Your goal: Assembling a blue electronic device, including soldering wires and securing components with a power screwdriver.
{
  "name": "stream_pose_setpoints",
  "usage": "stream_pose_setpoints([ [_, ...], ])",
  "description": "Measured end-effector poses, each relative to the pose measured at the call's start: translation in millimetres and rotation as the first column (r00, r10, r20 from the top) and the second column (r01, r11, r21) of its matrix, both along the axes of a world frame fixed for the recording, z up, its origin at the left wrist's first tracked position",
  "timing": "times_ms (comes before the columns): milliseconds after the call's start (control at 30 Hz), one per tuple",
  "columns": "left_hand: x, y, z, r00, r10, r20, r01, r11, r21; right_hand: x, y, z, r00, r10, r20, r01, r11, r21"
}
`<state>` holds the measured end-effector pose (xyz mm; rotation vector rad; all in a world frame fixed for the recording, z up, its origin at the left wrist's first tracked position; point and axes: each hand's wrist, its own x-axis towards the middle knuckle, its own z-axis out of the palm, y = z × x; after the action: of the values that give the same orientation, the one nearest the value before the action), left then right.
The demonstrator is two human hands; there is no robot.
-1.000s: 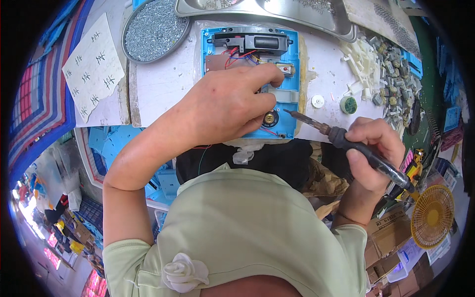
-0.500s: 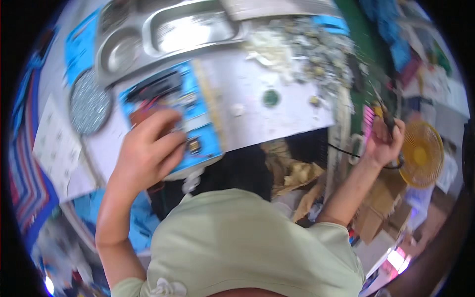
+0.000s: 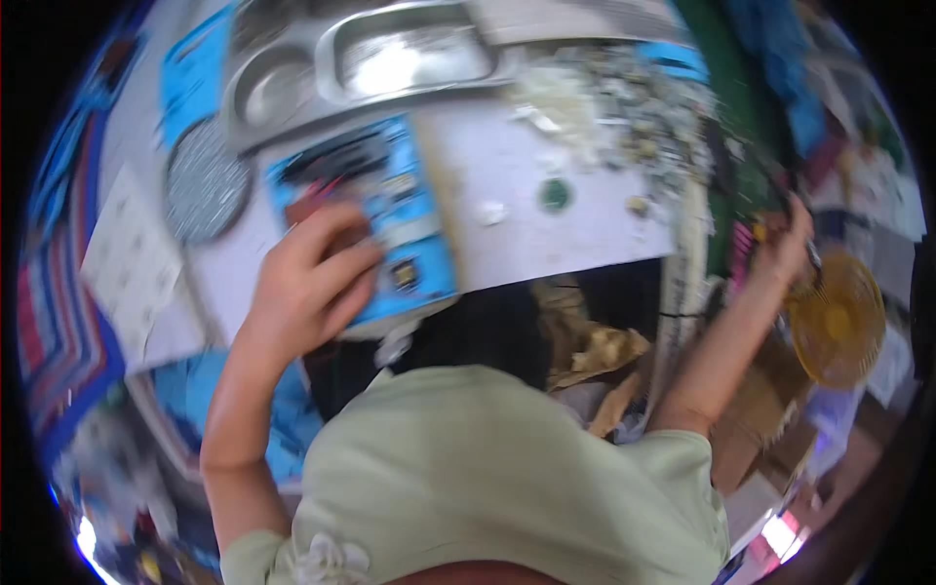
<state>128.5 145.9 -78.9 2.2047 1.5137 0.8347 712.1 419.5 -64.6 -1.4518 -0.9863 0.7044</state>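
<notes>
Several fingers of the left hand (image 3: pixel 327 268) curled over the blue housing (image 3: pixel 426 203) on the white table (image 3: pixel 575 242), their grip unclear. Near the yellow grille (image 3: pixel 838 322), the right hand (image 3: pixel 786 249) was too blurred to tell opening or hold. Beyond lay a metal tray (image 3: pixel 327 93).

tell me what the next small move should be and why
Perhaps steady the blue casing with the left hand: that hand is over its left part, while the right hand is out by the yellow fan, too blurred to show its grip.
</notes>
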Motion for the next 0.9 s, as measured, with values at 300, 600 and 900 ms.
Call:
stream_pose_setpoints([
  [300,-1,-10,-8,0.979,0.078,0.187,-0.090,0.994,0.058,-140,-89,-21,0.751,0.372,-0.545,-0.375,0.920,0.112],
  [600,-2,-3,-6,0.996,0.050,0.075,-0.063,0.981,0.182,-375,-144,-12,0.421,0.742,0.521,-0.836,0.541,-0.096],
  [900,6,15,0,0.969,0.243,-0.036,-0.228,0.945,0.234,-406,-145,10,0.042,0.567,0.822,-0.787,0.526,-0.322],
])
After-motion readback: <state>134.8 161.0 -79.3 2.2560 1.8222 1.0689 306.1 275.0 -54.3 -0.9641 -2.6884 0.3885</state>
